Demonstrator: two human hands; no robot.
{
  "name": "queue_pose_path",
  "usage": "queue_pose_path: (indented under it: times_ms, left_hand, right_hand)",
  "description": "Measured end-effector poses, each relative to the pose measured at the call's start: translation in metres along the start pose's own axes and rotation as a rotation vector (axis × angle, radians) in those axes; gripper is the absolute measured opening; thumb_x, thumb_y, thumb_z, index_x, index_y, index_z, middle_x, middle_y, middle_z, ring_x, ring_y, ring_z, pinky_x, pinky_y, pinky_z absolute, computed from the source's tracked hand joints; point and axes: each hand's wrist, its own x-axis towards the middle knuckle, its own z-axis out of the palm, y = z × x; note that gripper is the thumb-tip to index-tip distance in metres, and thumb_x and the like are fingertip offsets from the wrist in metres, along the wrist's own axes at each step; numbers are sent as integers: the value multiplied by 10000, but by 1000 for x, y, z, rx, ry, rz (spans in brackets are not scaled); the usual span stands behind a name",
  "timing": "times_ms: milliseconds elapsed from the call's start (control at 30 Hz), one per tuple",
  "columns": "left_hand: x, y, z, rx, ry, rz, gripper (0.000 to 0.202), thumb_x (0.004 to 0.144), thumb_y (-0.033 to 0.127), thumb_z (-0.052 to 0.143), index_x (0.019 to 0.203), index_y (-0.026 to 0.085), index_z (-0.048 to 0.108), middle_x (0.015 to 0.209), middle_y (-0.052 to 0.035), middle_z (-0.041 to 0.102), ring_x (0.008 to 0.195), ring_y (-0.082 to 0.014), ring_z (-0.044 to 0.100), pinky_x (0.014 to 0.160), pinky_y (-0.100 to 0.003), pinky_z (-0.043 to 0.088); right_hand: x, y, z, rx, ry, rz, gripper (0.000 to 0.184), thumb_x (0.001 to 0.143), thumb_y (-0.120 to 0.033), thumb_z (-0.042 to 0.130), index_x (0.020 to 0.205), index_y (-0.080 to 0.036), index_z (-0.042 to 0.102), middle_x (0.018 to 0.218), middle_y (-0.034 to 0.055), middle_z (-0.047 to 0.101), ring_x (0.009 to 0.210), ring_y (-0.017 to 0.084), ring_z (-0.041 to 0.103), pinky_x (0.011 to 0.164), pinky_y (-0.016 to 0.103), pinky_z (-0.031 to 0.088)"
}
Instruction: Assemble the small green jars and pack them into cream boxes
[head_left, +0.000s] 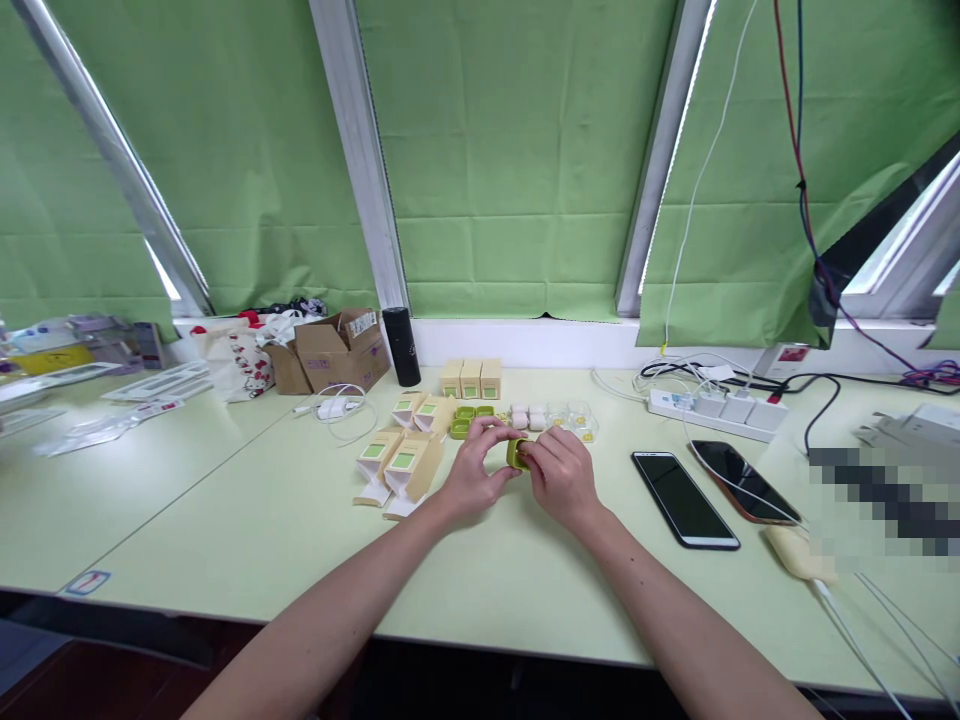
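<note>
Above the middle of the table, my left hand (480, 468) grips a small olive-green case (516, 454) by its edges, thumb below and fingers above. My right hand (559, 472) is closed at the case's right side, its fingertips pressed into the case's opening; whatever they pinch is hidden. Just beyond my hands lie green case pieces (463, 425), small pale pink and white pieces (529, 417) and clear round shells (574, 418). To the left rest several beige cartons (407, 465) with green labels and open flaps. Three closed beige boxes (470, 379) stand behind.
A black bottle (402, 347) and an open cardboard box (341, 352) stand at the back left, near a coiled white cable (337, 408). On the right are two phones (685, 500) (742, 482), a white power strip (718, 412) and several cables. Green blinds (517, 160) hang behind.
</note>
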Motion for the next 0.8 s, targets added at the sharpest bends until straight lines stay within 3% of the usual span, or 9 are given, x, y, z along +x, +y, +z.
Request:
queue_pose_path:
  times_ms: [167, 333, 433, 600, 800]
  left_hand:
    - [1, 1, -1, 10, 1, -14, 453, 802, 86, 776, 1212, 263, 701, 1246, -105, 552, 1282, -300, 553, 1141, -523, 472]
    - [4, 4, -4, 1, 54, -45, 433, 831, 106, 753, 1227, 271, 698, 1262, -105, 553, 1283, -297, 550, 1139, -532, 462]
    - [6, 4, -7, 31, 117, -47, 403, 839, 139, 759, 1216, 270, 702, 1247, -106, 572, 1293, -298, 531, 1137, -541, 460]
    - [6, 0, -6, 96, 139, -16, 449, 822, 143, 781, 1242, 288, 713, 1210, -96, 633, 1279, -297, 498, 1123, -542, 465]
    - [5, 2, -2, 84, 97, 29, 432, 857, 246, 804, 1277, 289, 715, 1165, -91, 689, 1241, -303, 505, 1092, -538, 475]
  right_hand:
    - [0, 2, 0, 11, -1, 0, 187, 1000, -117, 550, 923, -211, 693, 693, 25, 609, 704, 200, 478, 636, 353, 340]
    - [-1, 6, -5, 87, -41, 17, 211, 979, -142, 557, 1129, -203, 693, 773, 51, 650, 752, 222, 542, 669, 362, 405]
    - [-2, 7, -7, 139, -25, 76, 261, 951, -148, 567, 1189, -208, 657, 907, 81, 687, 838, 248, 608, 716, 387, 477]
    - [-3, 5, -6, 197, -59, 140, 542, 933, -179, 585, 1464, -232, 493, 1309, 149, 666, 1214, 324, 635, 955, 500, 579]
    - [-10, 6, 5, 261, -102, 146, 589, 958, -128, 538, 1525, -256, 443, 1369, 141, 670, 1268, 307, 637, 973, 506, 619]
